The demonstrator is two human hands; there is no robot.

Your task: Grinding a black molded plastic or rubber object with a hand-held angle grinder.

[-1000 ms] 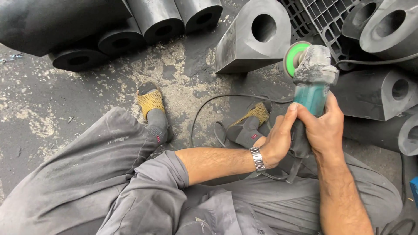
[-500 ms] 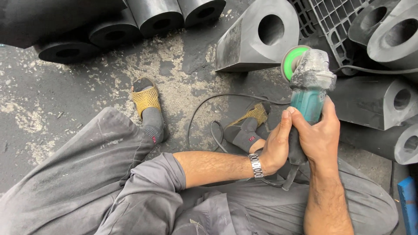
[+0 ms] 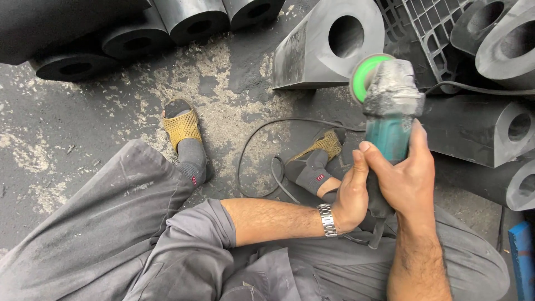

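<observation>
I hold a teal angle grinder [image 3: 390, 111] upright in front of me, its dusty grey head on top and a green disc [image 3: 365, 75] facing left. My right hand [image 3: 407, 178] wraps the teal body from the right. My left hand [image 3: 351, 195], with a metal watch on the wrist, grips the lower part of the body from the left. A black cable [image 3: 262, 161] loops on the floor below the tool. A dark grey block with a round hole [image 3: 329, 47] lies just behind the grinder.
Several black cylinders [image 3: 189, 22] lie at the top left, more holed grey blocks [image 3: 485, 128] at the right, and a black plastic pallet [image 3: 423, 28] behind. My feet in yellow sandals [image 3: 181, 128] rest on a dusty concrete floor [image 3: 67, 122]. A blue object [image 3: 521, 256] sits at the lower right.
The grinder and both hands stay together with the same grip; the view has shifted slightly, so they sit a little lower and more left in frame.
</observation>
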